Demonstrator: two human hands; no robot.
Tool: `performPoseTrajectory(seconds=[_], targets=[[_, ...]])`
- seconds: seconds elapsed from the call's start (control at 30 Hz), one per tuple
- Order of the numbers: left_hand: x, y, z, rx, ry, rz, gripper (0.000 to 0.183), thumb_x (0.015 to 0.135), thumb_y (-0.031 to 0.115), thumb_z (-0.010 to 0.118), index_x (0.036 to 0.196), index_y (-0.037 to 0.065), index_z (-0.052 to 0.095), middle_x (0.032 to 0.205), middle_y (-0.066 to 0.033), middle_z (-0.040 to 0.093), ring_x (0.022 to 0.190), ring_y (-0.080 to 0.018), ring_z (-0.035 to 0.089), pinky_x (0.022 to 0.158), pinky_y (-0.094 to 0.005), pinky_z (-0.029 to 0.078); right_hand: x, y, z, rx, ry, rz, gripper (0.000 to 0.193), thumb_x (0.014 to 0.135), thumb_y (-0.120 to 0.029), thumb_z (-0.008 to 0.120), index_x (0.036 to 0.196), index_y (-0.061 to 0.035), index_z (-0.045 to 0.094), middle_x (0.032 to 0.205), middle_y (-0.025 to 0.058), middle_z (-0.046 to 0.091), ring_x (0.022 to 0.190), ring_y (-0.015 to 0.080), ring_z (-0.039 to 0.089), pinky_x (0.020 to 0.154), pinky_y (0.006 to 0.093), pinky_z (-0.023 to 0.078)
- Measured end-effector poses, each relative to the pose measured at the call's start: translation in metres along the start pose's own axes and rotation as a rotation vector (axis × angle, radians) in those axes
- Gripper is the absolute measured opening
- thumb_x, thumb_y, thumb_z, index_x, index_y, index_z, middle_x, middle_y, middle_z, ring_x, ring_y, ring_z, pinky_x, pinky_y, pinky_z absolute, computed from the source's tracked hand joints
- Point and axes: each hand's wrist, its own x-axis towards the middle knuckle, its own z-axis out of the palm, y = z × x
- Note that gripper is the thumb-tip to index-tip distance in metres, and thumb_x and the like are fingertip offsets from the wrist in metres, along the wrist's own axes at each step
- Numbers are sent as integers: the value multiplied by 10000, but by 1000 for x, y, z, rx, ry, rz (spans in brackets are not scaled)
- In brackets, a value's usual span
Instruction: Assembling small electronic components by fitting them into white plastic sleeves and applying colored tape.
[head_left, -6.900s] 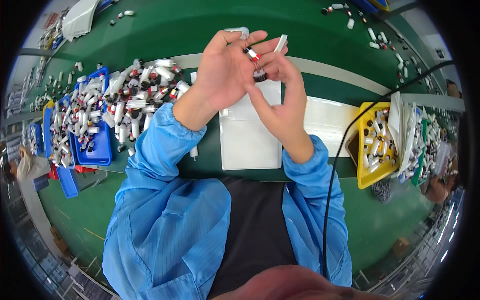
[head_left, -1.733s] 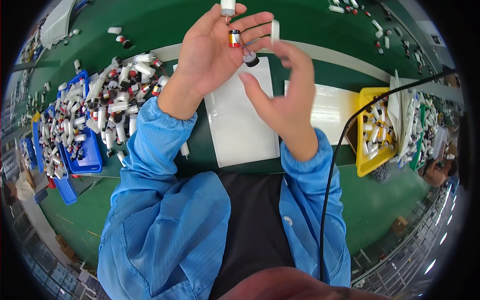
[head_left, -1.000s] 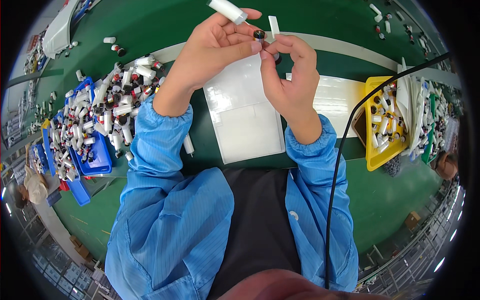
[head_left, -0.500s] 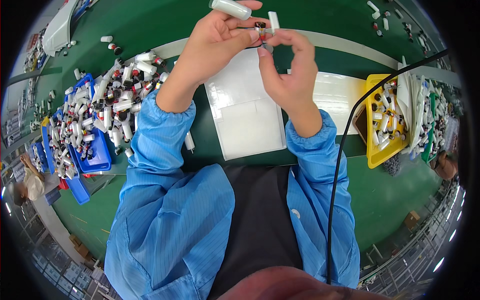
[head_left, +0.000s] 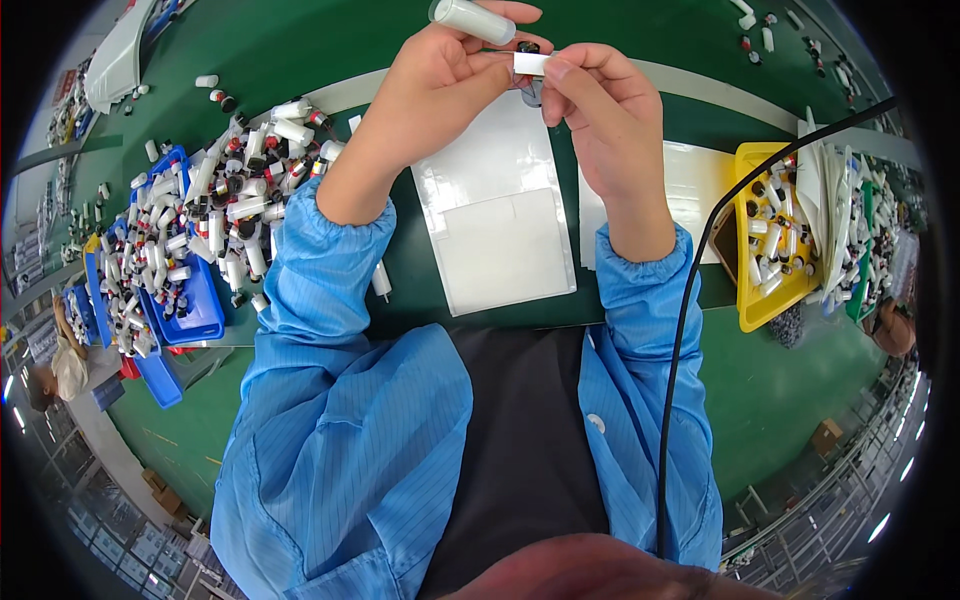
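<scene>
My left hand (head_left: 430, 100) is closed at the far side of the table. A white translucent tube (head_left: 474, 20) lies between its fingers, and its thumb and fingertips pinch a small dark-ended part (head_left: 528, 47) with thin wires. Thumb and forefinger of my right hand (head_left: 615, 115) grip a small white strip (head_left: 530, 64), held flat across that part. The strip and the fingertips partly cover the part. Beneath the hands lies a white sheet in a clear glossy sleeve (head_left: 505, 250).
To the left are a large heap of white tubes with black and red ends (head_left: 240, 200) and blue bins (head_left: 190, 310). A yellow bin (head_left: 745, 290) of similar pieces stands at right. A black cable (head_left: 690, 290) crosses the view near my right arm.
The white strip has turned from upright to lying across the small part. My right hand has shifted slightly right, its fingers now closer to the left hand's fingertips.
</scene>
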Motion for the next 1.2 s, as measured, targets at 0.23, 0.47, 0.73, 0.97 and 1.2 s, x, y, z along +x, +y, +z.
performPoseTrajectory(seconds=[0.23, 0.47, 0.73, 0.97, 1.2], targets=[[1, -1, -2, 17, 32, -34, 451, 950, -120, 518, 1381, -45, 407, 1186, -135, 624, 1092, -186, 643, 958, -295, 518, -4, -1, 1, 9, 68, -48, 99, 907, -29, 674, 983, 33, 667, 794, 72, 667, 667, 121, 602, 614, 243, 467], [0, 1, 4, 72, 72, -93, 466, 935, -120, 561, 1381, -59, 441, 1203, -147, 639, 1101, -192, 643, 951, -294, 527, -4, 11, 7, -138, 171, -85, 112, 897, -47, 708, 974, 26, 673, 804, 57, 672, 680, 85, 604, 606, 216, 474], [-2, 1, 5, 293, 47, -9, 465, 952, -26, 600, 1399, -30, 476, 1243, -180, 654, 1138, -197, 646, 1005, -313, 526, -5, 15, 5, -170, 180, -117, 104, 893, -42, 713, 962, 23, 669, 804, 45, 677, 688, 71, 609, 604, 194, 474], [-5, 9, 4, 289, 7, 9, 421, 960, 11, 620, 1368, -36, 527, 1202, -172, 676, 1090, -179, 662, 968, -298, 545, -6, 12, 7, -232, 145, -128, 117, 901, -21, 711, 1002, 21, 667, 892, 62, 706, 777, 78, 652, 682, 198, 524], [-6, 7, -2, 341, 7, 2, 386, 967, 49, 633, 1339, -35, 573, 1186, -149, 688, 1045, -177, 676, 928, -291, 567, -7, 2, 4, -323, 57, -121, 143, 896, -12, 718, 1024, 18, 662, 913, 59, 703, 813, 85, 662, 710, 199, 530]])
